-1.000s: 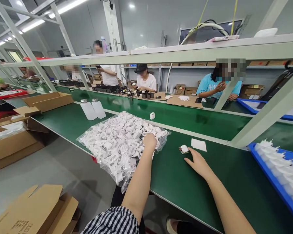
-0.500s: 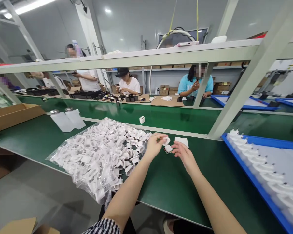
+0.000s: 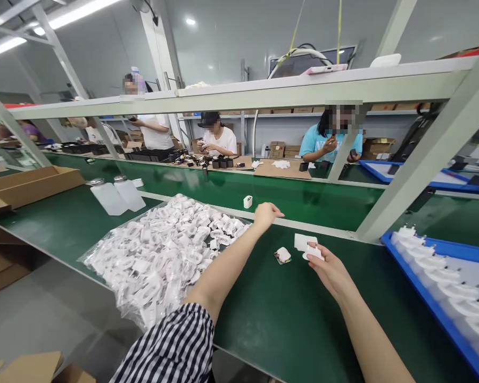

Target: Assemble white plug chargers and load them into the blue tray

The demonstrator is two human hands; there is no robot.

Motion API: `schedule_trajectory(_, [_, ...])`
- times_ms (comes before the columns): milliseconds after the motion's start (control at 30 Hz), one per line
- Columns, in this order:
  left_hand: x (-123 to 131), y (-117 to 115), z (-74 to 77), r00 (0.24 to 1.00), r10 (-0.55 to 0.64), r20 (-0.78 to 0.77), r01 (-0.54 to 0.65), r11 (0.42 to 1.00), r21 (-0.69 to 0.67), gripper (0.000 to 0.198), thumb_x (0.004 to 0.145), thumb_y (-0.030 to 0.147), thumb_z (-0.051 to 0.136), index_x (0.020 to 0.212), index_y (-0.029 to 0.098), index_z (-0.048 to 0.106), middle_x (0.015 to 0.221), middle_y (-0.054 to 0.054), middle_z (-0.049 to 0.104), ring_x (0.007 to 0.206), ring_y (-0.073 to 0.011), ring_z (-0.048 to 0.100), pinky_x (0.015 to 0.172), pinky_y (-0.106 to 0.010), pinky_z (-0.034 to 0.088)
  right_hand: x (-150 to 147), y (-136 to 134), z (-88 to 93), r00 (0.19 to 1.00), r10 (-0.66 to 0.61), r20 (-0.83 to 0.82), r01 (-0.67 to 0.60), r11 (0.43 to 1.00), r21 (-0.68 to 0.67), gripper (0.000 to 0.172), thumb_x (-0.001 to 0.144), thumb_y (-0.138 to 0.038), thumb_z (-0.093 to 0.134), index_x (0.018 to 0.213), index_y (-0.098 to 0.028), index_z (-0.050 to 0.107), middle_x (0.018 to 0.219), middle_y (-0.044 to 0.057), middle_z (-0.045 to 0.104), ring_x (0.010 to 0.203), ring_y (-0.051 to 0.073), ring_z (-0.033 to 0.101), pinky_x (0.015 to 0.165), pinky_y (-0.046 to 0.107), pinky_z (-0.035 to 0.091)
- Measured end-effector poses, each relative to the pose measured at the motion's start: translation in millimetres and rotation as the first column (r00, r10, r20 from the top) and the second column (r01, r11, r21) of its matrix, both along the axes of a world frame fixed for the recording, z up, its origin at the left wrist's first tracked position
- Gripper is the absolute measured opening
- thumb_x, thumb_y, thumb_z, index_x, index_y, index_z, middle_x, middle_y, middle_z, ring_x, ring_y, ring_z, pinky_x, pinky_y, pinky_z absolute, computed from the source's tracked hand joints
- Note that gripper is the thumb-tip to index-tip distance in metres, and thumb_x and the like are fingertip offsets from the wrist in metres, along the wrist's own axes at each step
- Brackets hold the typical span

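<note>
My right hand [image 3: 323, 263] is closed on a small white plastic piece [image 3: 313, 252], held over the green table beside a white flat block [image 3: 302, 241]. My left hand [image 3: 268, 214] reaches over the far edge strip with its fingers pressed together; whether anything small is between them is hidden. Beyond it, to the left, a white casing [image 3: 248, 201] sits on the green belt. Between my hands, nearer to me, a small stack with a white top [image 3: 282, 255] lies on the table. Many white plastic parts [image 3: 163, 250] fill a clear bag on the left.
On the right, a blue tray [image 3: 415, 287] bears a row of white plugs. Two translucent bottles [image 3: 130, 196] stand at the left near a cardboard box [image 3: 35, 183]. A slanted post [image 3: 419, 133] rises at the right. Several people work across the belt.
My left hand has moved forward, away from the small stack. My right hand has moved right and now has a white piece in its fingers. The view has shifted a little.
</note>
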State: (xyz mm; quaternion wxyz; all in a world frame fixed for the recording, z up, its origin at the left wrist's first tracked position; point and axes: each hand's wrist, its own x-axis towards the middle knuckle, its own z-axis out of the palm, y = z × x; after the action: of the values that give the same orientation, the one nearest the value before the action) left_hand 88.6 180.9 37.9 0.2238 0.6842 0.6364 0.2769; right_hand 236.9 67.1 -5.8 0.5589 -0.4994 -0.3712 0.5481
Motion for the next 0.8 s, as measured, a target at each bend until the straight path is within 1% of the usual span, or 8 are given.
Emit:
schedule_trajectory(133, [-22,44,-10.3,0.967,0.206,-0.15,-0.207,0.978,0.008,0.026,0.06,0.03,0.061,0.078,0.011,0.057,0.083,-0.011,0.057,0.081,-0.0223,0.053,0.067,-0.028,0.04,10,4,-0.6,0.958,-0.201,0.205,0.2,0.979,0.026,0.024,0.05,-0.025,0.06,0.072,-0.017,0.054,0.066,-0.002,0.053,0.051,0.008,0.047,0.049,0.021,0.041])
schedule_trajectory(233, [-33,68,-21.4,0.935,0.305,-0.181,-0.3,0.952,0.055,0.046,0.061,0.031,0.059,0.098,0.006,0.047,0.104,-0.019,0.046,0.098,-0.0275,0.043,0.074,-0.032,0.037,12,6,-3.4,0.907,-0.25,0.338,0.251,0.967,0.042,0.026,0.053,-0.029,0.059,0.074,-0.016,0.052,0.06,-0.002,0.052,0.047,0.009,0.047,0.053,0.025,0.043])
schedule_trajectory(300, [-36,81,-29.0,0.935,0.302,-0.184,-0.299,0.953,0.046,0.05,0.061,0.028,0.06,0.102,0.006,0.042,0.106,-0.019,0.045,0.099,-0.027,0.042,0.074,-0.031,0.037,12,7,-6.1,0.911,-0.243,0.334,0.237,0.97,0.059,0.03,0.053,-0.032,0.058,0.077,-0.016,0.051,0.065,0.0,0.054,0.052,0.011,0.05,0.057,0.027,0.044])
schedule_trajectory(433, [-29,92,-38.6,0.962,0.211,-0.171,-0.218,0.976,-0.024,0.028,0.064,0.023,0.055,0.089,0.01,0.05,0.089,-0.014,0.055,0.086,-0.0238,0.051,0.066,-0.028,0.039,11,11,-9.4,0.868,-0.239,0.434,0.166,0.966,0.2,0.025,0.051,-0.035,0.058,0.068,-0.017,0.057,0.08,0.004,0.052,0.071,0.017,0.052,0.062,0.029,0.043])
schedule_trajectory(533, [-19,84,-33.9,0.979,0.163,-0.122,-0.166,0.986,-0.02,0.025,0.063,0.022,0.054,0.087,0.014,0.051,0.089,-0.009,0.056,0.084,-0.0214,0.052,0.064,-0.025,0.039,12,12,-9.4,0.793,-0.269,0.546,0.152,0.956,0.25,0.022,0.048,-0.036,0.059,0.062,-0.019,0.061,0.075,0.003,0.049,0.068,0.016,0.049,0.061,0.029,0.041])
schedule_trajectory(633, [-10,61,-20.3,0.992,0.118,-0.045,-0.118,0.993,0.003,0.026,0.063,0.026,0.054,0.088,0.018,0.05,0.091,-0.003,0.056,0.082,-0.0158,0.052,0.062,-0.02,0.038,14,11,-10.4,0.781,-0.29,0.553,0.171,0.951,0.257,0.027,0.051,-0.038,0.058,0.068,-0.019,0.062,0.067,0.001,0.048,0.059,0.014,0.047,0.062,0.031,0.041])
schedule_trajectory(733, [-2,23,-10.0,0.996,0.024,0.09,-0.027,0.999,0.036,0.029,0.059,0.026,0.058,0.084,0.017,0.049,0.086,-0.001,0.057,0.077,-0.0125,0.053,0.061,-0.018,0.038,15,9,-11.1,0.817,-0.314,0.484,0.216,0.944,0.249,0.03,0.052,-0.038,0.057,0.073,-0.016,0.059,0.071,0.003,0.053,0.064,0.015,0.049,0.066,0.032,0.04])
schedule_trajectory(800, [2,-11,-10.5,0.974,-0.101,0.201,0.097,0.995,0.031,0.031,0.053,0.021,0.061,0.081,0.016,0.048,0.079,-0.001,0.057,0.07,-0.0116,0.053,0.057,-0.018,0.038,16,8,-9.3,0.845,-0.316,0.432,0.232,0.943,0.237,0.032,0.053,-0.037,0.056,0.076,-0.016,0.057,0.075,0.004,0.055,0.068,0.016,0.051,0.067,0.032,0.04])
